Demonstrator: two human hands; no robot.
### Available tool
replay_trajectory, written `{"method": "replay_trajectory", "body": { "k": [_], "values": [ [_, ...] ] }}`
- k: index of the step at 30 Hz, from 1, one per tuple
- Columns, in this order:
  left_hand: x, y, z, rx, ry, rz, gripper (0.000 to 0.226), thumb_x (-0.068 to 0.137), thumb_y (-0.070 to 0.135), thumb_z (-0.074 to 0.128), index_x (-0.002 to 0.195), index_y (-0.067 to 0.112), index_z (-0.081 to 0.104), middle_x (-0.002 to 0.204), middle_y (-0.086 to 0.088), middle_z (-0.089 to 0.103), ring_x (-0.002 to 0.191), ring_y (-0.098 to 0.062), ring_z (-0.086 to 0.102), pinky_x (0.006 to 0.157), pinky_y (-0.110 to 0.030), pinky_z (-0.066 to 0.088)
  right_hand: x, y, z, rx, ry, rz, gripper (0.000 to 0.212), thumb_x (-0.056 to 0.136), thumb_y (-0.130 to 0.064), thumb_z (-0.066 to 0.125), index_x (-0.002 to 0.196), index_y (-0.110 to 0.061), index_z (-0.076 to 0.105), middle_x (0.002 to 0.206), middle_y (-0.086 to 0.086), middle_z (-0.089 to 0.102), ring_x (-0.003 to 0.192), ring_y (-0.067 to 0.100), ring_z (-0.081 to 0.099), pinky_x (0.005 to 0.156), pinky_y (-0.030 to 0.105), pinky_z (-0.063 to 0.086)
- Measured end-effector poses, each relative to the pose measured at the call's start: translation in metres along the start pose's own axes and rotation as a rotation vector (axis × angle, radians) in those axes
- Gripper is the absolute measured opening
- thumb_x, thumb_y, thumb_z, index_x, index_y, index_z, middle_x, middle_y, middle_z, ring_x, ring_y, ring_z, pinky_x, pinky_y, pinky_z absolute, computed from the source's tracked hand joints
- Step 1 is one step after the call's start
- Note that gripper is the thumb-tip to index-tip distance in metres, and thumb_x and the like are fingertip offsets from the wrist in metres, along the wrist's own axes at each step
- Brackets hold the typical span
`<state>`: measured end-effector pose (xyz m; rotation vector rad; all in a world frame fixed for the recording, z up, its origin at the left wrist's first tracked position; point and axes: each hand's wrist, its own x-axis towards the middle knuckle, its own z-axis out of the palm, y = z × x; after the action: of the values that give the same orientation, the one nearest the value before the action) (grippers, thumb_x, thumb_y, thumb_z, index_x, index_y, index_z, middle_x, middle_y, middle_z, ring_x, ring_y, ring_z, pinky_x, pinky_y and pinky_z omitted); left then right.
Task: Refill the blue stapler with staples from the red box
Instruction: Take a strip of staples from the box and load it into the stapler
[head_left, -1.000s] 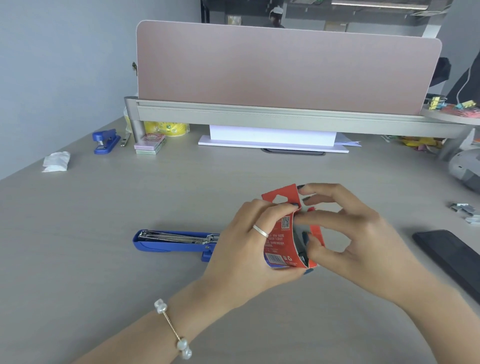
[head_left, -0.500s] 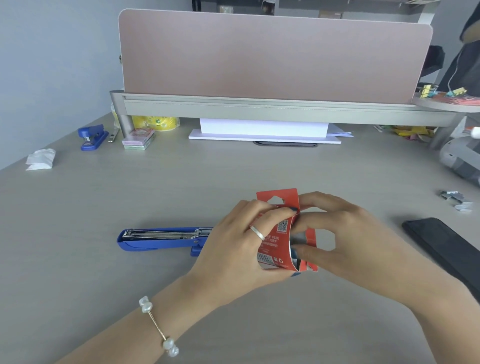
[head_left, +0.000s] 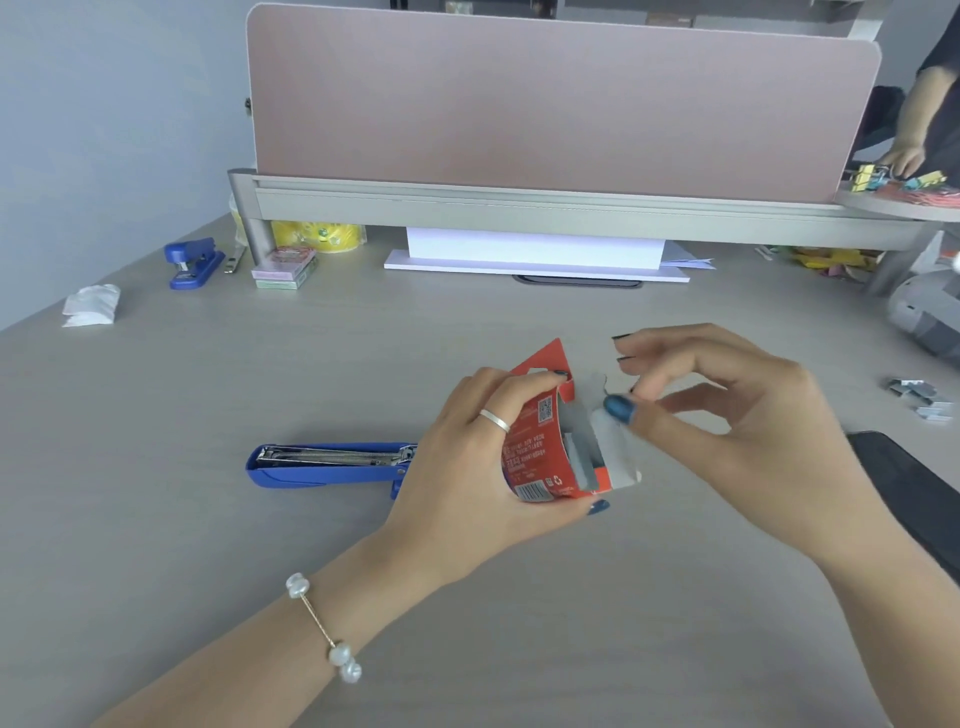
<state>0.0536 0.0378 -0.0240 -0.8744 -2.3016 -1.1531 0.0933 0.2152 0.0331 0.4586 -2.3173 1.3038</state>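
Observation:
The blue stapler (head_left: 322, 465) lies swung open on the desk left of centre, its metal staple channel facing up; its right end is hidden behind my left hand. My left hand (head_left: 467, 467) grips the red box (head_left: 537, 452) and holds it just above the desk. The box's flap (head_left: 618, 457) is folded open to the right, showing its grey inside and grey staple strips (head_left: 582, 460). My right hand (head_left: 727, 415) pinches the top of that open flap between thumb and fingers.
A second small blue stapler (head_left: 192, 262) and sticky-note pads (head_left: 285, 267) sit at the back left, a white crumpled tissue (head_left: 91, 306) farther left. Loose staples (head_left: 919, 397) and a dark phone (head_left: 914, 493) lie to the right. A pink divider (head_left: 561, 98) stands behind.
The box's flap was shut between both hands; now my right hand has pulled it open to the right, exposing the staples. The stapler has not moved.

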Motion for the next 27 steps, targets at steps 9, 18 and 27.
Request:
{"method": "replay_trajectory", "body": {
  "k": [9, 18, 27],
  "values": [
    [0.014, -0.008, -0.019, -0.312, 0.081, -0.232, 0.064, 0.05, 0.037, 0.078, 0.11, 0.033, 0.058, 0.103, 0.008, 0.065, 0.099, -0.001, 0.06, 0.081, -0.013, 0.049, 0.012, 0.03, 0.01, 0.388, 0.223, 0.36, 0.018, 0.079, 0.004, 0.058, 0.08, -0.014, 0.063, 0.052, 0.001, 0.068, 0.056, 0.009, 0.063, 0.058, 0.013, 0.05],
    [0.005, -0.037, -0.058, -0.416, 0.18, -0.319, 0.058, 0.046, 0.043, 0.079, 0.098, 0.039, 0.055, 0.085, 0.03, 0.067, 0.088, 0.006, 0.061, 0.07, -0.008, 0.048, 0.012, 0.044, 0.068, 0.122, -0.039, 0.349, 0.007, 0.075, -0.016, 0.071, 0.073, -0.023, 0.072, 0.066, -0.006, 0.073, 0.061, 0.001, 0.061, 0.06, 0.015, 0.046],
    [-0.005, -0.048, -0.055, -0.484, 0.179, -0.393, 0.065, 0.045, 0.043, 0.08, 0.106, 0.031, 0.058, 0.096, 0.015, 0.068, 0.092, 0.001, 0.062, 0.069, -0.011, 0.05, 0.011, 0.046, 0.07, 0.073, -0.053, 0.331, 0.01, 0.071, -0.015, 0.072, 0.069, -0.024, 0.073, 0.064, -0.016, 0.071, 0.056, 0.0, 0.057, 0.055, 0.01, 0.043]
  ]
}}
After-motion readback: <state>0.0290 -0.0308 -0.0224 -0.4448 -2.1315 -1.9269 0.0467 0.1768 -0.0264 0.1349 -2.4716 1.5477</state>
